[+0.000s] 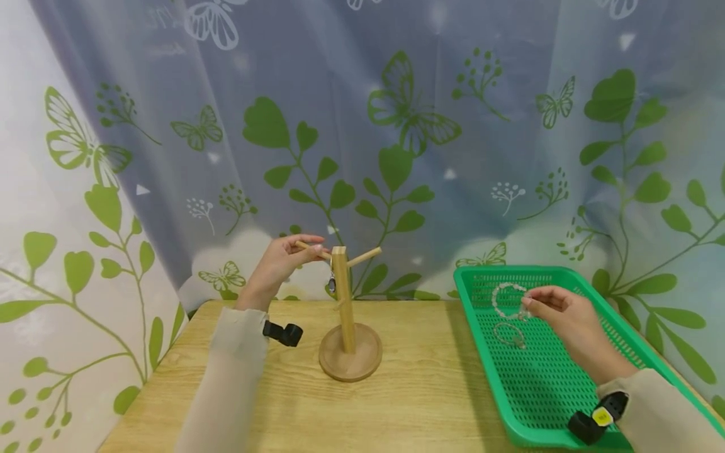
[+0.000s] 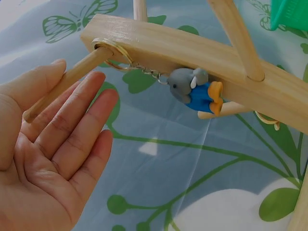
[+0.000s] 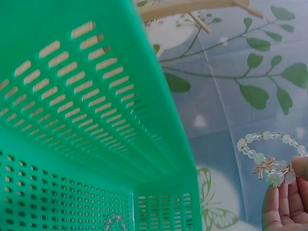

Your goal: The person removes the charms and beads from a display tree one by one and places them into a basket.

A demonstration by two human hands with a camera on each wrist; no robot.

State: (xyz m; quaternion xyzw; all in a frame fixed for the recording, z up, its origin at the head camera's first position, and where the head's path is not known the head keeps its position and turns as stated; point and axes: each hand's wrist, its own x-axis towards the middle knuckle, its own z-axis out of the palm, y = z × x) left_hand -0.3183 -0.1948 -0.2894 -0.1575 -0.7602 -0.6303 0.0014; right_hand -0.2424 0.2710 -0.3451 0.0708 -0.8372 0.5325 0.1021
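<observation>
though partly hidden, the pale beaded bracelet [image 3: 259,158] has a seemingly coppery bow [image 3: 263,167].

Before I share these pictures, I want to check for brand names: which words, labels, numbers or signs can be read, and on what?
Nothing can be read for certain.
Faint lettering, upper left of the patterned curtain: too blurred to read.
Yellow label on the black device at the right sleeve: too small to read.
Wooden stand, elephant charm, held bracelet, green basket: no lettering seen.
</observation>
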